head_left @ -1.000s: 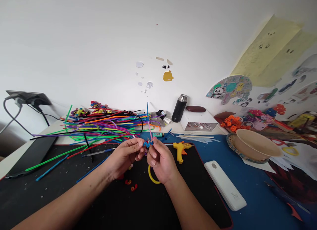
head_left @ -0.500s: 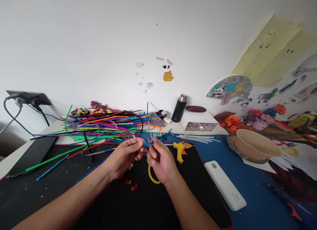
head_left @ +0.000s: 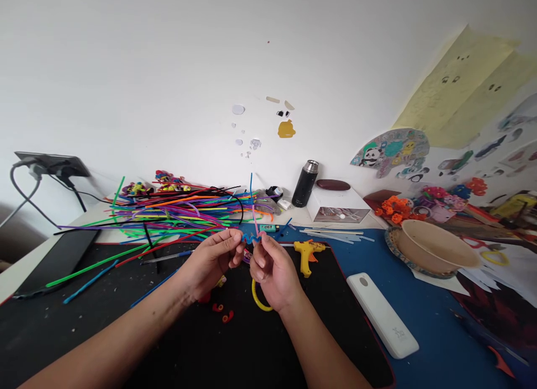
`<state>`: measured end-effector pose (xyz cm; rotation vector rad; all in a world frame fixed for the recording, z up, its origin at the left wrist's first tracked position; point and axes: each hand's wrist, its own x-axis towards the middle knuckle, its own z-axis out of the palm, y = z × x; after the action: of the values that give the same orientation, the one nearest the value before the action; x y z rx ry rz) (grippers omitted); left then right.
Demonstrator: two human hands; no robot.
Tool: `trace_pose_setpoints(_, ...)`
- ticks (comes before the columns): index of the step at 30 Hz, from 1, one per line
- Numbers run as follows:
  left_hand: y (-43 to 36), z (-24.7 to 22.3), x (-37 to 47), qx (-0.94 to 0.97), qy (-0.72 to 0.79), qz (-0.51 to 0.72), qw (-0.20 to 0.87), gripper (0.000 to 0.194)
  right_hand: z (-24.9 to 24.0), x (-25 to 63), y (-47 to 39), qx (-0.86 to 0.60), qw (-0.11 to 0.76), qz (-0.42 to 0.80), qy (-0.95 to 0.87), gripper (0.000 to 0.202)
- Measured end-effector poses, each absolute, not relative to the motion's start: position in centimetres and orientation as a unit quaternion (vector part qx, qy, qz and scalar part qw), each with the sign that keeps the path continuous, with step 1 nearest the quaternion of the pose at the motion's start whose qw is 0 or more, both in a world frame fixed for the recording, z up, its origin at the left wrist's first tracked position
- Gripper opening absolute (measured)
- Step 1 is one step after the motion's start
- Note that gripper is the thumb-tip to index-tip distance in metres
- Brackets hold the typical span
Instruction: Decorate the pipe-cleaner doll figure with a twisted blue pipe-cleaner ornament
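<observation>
Between my two hands runs a wavy blue pipe cleaner (head_left: pixel 250 240), bent into small zigzags. My left hand (head_left: pixel 220 254) pinches its left end between thumb and fingertips. My right hand (head_left: pixel 273 266) is closed on the other end, where a pink pipe cleaner (head_left: pixel 256 220) stands up from the fingers. Beneath the right hand shows a yellow ring-shaped handle (head_left: pixel 260 299), the rest of it covered. Small red pieces (head_left: pixel 227 316) with yellow centres lie on the black mat (head_left: pixel 235 355) below my hands.
Behind the left hand spreads a pile of coloured pipe cleaners (head_left: pixel 180 210). A yellow glue gun (head_left: pixel 305 257) lies right of my hands, near a white power bank (head_left: pixel 382 315). Farther back are a black thermos (head_left: pixel 305 185), a white box (head_left: pixel 335 207) and a beige bowl (head_left: pixel 436 246).
The left hand has shifted slightly away from the right, and the wavy blue pipe cleaner looks a little more stretched. Both hands keep their pinch.
</observation>
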<state>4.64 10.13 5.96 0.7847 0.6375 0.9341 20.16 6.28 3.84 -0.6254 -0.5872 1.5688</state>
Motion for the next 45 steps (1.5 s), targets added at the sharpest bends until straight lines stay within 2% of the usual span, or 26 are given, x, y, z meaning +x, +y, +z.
trace_pose_setpoints(3,10.28,6.03,4.49,0.357,0.298,0.444,0.766,0.039,3.5,20.1,6.25,-0.282,0.626,0.673,-0.276,0.04)
trace_pose_setpoints(15,10.02,5.73,4.91,0.381,0.304,0.421,0.765,0.039,3.52,19.96,6.03,-0.296,0.613,0.672,-0.291,0.042)
trace_pose_setpoints(20,9.91,5.71,4.78,0.401,0.301,0.425,0.754,0.044,3.69,19.96,5.97,-0.298,0.613,0.674,-0.285,0.044)
trace_pose_setpoints(27,9.65,5.6,4.7,0.463,0.311,0.425,0.713,0.035,3.66,19.86,5.97,-0.306,0.61,0.67,-0.291,0.043)
trace_pose_setpoints(35,9.86,6.37,4.68,0.46,0.334,0.431,0.701,0.039,3.9,19.69,5.74,-0.324,0.605,0.656,-0.313,0.039)
trace_pose_setpoints(45,9.95,6.09,4.5,0.479,0.34,0.424,0.689,0.036,4.1,19.62,5.67,-0.334,0.608,0.649,-0.313,0.043)
